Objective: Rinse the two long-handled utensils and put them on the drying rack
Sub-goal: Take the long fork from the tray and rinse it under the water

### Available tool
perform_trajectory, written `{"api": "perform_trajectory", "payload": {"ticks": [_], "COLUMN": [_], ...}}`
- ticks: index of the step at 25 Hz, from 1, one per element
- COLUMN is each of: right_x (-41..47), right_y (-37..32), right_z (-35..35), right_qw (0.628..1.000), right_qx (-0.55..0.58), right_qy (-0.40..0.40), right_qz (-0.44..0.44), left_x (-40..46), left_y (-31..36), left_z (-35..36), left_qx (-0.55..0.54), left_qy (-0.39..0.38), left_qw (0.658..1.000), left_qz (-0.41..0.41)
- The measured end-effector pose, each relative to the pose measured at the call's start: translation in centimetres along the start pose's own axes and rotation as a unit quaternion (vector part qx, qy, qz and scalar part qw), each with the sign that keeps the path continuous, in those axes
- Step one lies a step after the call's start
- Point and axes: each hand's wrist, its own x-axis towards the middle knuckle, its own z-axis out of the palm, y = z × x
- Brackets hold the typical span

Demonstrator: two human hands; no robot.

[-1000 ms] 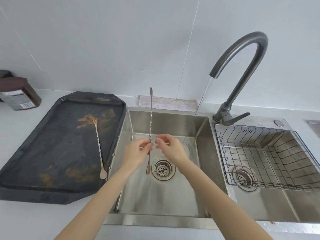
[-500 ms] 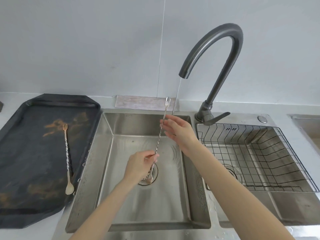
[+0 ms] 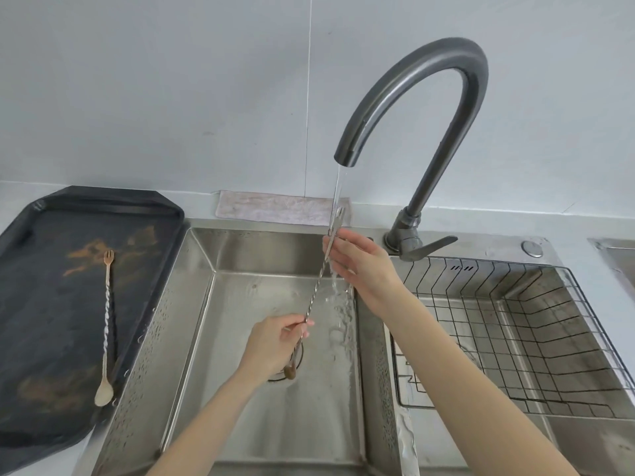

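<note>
Left hand point(image 3: 275, 341) gripping utensil point(image 3: 318, 286), under water point(image 3: 338, 187)

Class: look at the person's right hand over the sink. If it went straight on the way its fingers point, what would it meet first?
The right hand points left; its fingers already touch the silver utensil under the water stream. Past it, probably only open air above the sink basin, though depth is unclear.

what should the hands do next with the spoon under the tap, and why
Probably slide the silver utensil up through the water stream. Only its forked top, by the right hand, is in the flow; the spoon end below the left hand sits over the drain, apparently dry. The drying rack and the second utensil on the dark tray can wait.
</note>
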Motion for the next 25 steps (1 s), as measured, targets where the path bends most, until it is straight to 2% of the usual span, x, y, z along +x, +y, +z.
{"api": "perform_trajectory", "payload": {"ticks": [5,16,25], "right_x": [0.1,0.5,0.5], "right_y": [-0.7,-1.6,-1.9], "right_z": [-0.5,1.7,1.9], "right_qw": [1.0,0.998,0.998], "right_qx": [0.004,-0.013,-0.035], "right_qy": [-0.016,-0.054,-0.022], "right_qz": [-0.002,-0.021,-0.044], "left_x": [-0.3,0.2,0.3], "left_y": [-1.0,-1.4,-0.8], "left_z": [0.6,-0.5,-0.8], "left_qx": [-0.009,-0.026,-0.011], "left_qy": [-0.019,0.044,0.042], "left_qw": [1.0,0.999,0.999], "left_qz": [-0.009,-0.019,-0.015]}}
